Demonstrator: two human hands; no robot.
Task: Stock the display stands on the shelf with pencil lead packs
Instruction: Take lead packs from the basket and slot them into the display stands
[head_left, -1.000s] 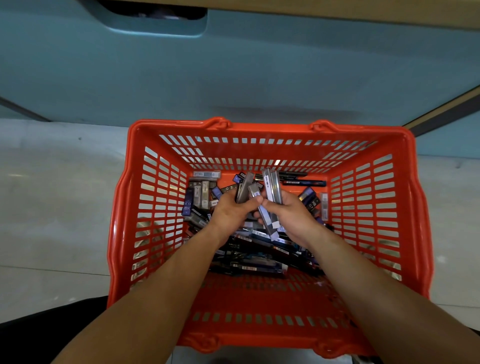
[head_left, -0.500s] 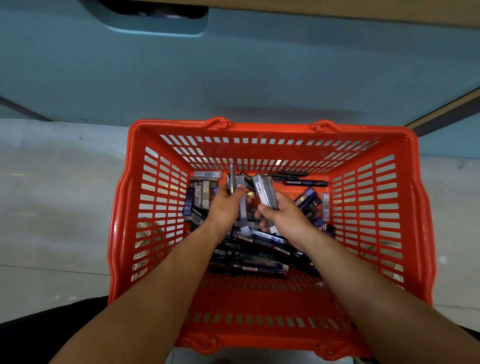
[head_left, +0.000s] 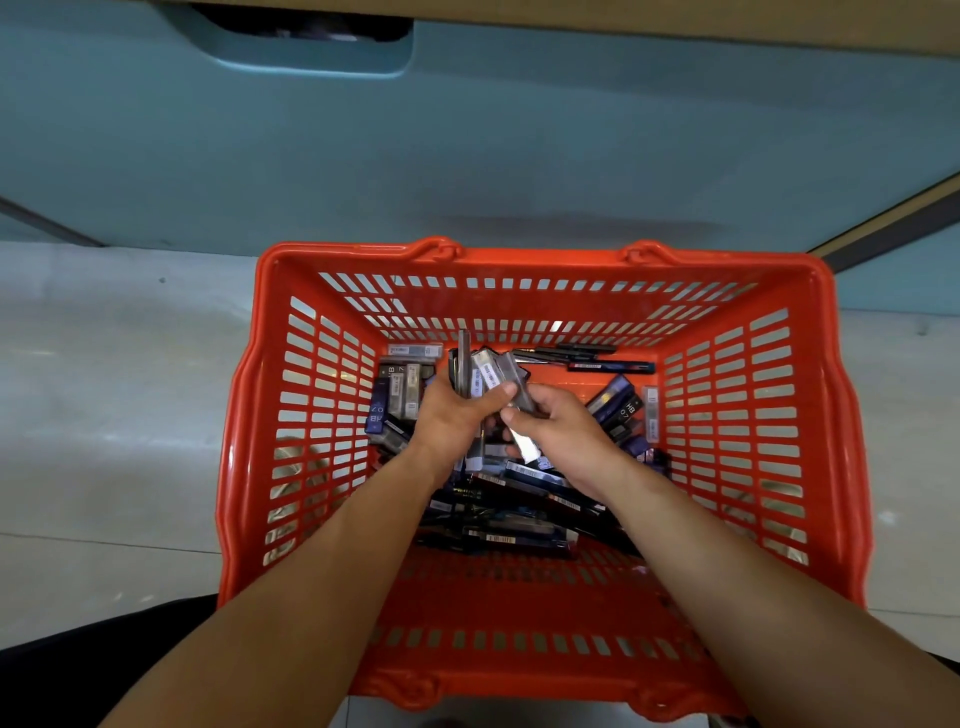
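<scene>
Head | left hand (head_left: 451, 418), right hand (head_left: 567, 434) grip pencil lead packs (head_left: 491, 373) | count unclear

Single head-worn wide-angle view, steeply down and forward, close over the orange basket (head_left: 540, 258).

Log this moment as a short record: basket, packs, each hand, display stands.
container: orange plastic basket on the pale floor, in front of a teal panel
contents: loose pencil lead packs heaped on the basket bottom
left hand: inside the basket, grips an upright bunch of packs
right hand: inside the basket, pinches a grey pack beside that bunch
display stands: not in view
</scene>
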